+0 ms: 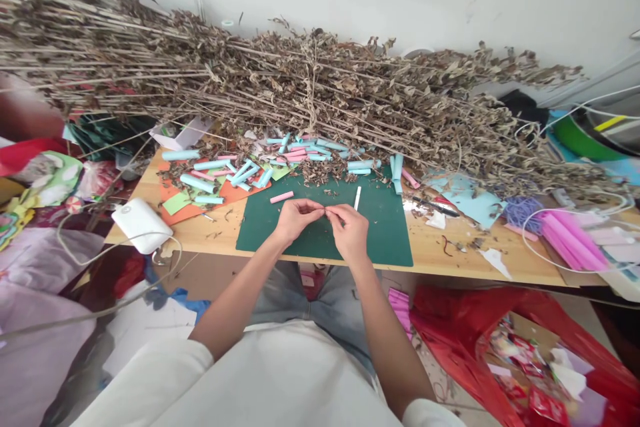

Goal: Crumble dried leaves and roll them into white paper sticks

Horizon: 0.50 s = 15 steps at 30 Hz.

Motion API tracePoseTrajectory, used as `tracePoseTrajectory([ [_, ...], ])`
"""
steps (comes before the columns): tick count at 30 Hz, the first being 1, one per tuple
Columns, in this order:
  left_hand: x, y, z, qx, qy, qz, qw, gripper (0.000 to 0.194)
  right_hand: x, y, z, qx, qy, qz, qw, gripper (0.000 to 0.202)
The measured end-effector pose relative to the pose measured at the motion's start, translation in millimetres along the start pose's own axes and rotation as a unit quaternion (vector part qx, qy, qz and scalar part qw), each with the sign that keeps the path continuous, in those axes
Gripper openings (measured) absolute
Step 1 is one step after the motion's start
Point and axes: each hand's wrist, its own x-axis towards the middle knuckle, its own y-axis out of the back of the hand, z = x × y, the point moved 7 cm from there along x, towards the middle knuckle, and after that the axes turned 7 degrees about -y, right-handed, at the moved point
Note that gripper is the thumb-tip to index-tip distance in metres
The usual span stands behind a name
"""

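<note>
Over the dark green cutting mat (385, 233), my left hand (299, 219) and my right hand (349, 227) meet fingertip to fingertip. Both are pinched closed, and whatever lies between the tips is too small to make out. A short pink paper roll (281, 197) lies on the mat just beyond my left hand. Past my right fingers, a thin white stick (357, 198) rests on the mat. Behind my hands is a heap of crumbled dry leaves (320, 172) with several light blue paper rolls (327, 145) and pink ones among it.
A long bundle of dried stalks (310, 73) spans the back of the wooden table (530, 263). A white power bank (143, 225) with a cable sits at the left edge. Orange paper (183, 217) lies left of the mat. Below right hangs a red plastic bag (450, 320) holding wrappers.
</note>
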Motion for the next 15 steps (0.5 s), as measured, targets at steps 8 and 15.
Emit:
tracePoseTrajectory([
  [8,3,-4.5,-7,-0.044,-0.009,0.045,0.998,0.025,2,0,7,-0.038,-0.048,0.03,0.998,0.018],
  [15,3,3.1,-11,-0.064,0.024,0.067,0.995,0.034,7,2,18,-0.014,-0.051,0.027,0.998,0.019],
])
